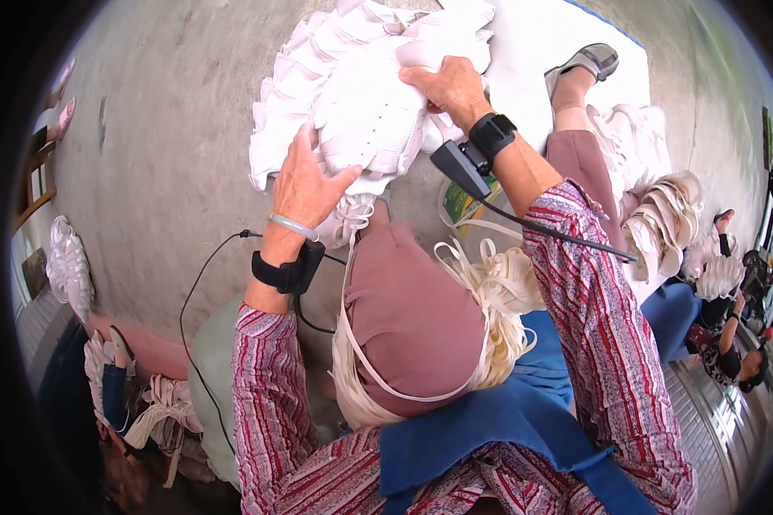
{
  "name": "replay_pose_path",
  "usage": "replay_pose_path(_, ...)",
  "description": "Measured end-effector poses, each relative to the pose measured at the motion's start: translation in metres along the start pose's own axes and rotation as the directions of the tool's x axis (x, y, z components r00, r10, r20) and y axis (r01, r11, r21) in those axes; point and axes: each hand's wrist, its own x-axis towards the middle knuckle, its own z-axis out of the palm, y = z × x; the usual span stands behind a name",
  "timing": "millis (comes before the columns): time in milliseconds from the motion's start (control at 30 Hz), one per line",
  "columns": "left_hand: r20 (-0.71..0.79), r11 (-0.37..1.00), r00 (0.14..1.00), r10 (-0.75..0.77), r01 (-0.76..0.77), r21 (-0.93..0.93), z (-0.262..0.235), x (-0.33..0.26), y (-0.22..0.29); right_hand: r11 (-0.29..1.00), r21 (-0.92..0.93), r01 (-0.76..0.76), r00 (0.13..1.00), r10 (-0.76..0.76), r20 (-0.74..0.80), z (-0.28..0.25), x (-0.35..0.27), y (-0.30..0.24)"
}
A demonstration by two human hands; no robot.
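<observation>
A large bundle of white shoe uppers (pixel 361 129), layered and overlapping, lies in front of me; the top piece has small perforations. My left hand (pixel 303 189) rests on the near left edge of the pile, thumb and fingers apart against the white material. At the pile's right side, my right hand (pixel 455 90) curls its fingers around the edge of an upper, the thumb on top. Folds and the hand itself hide the fingertips there. Cream strips (pixel 494 283) hang loose across my lap, beside my mauve trouser leg (pixel 412 318).
A white sheet (pixel 524 43) lies under my outstretched shoe (pixel 588 64). More bundles of uppers (pixel 661 215) sit at right, another bundle (pixel 67 266) at far left. A black cable (pixel 199 318) loops left of my lap. Another person (pixel 730 343) sits at far right.
</observation>
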Motion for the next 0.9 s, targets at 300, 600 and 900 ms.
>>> replay_pose_path(300, 0.087, 0.968, 0.979, -0.187, 0.199, -0.156, 0.021, 0.019, -0.008, 0.984, 0.173, -0.035, 0.982, 0.002, 0.188, -0.004, -0.024, 0.006)
replay_pose_path(600, 0.019, 0.993, 1.0, 0.004, -0.001, -0.117, 0.024, 0.042, -0.034, 0.579, 0.616, -0.534, 0.845, 0.339, 0.414, 0.005, -0.057, 0.072)
replay_pose_path(900, 0.093, 0.973, 0.995, -0.026, 0.047, -0.225, 0.017, 0.048, -0.034, -0.156, 0.898, -0.412, 0.794, 0.421, 0.438, 0.101, -0.036, 0.106)
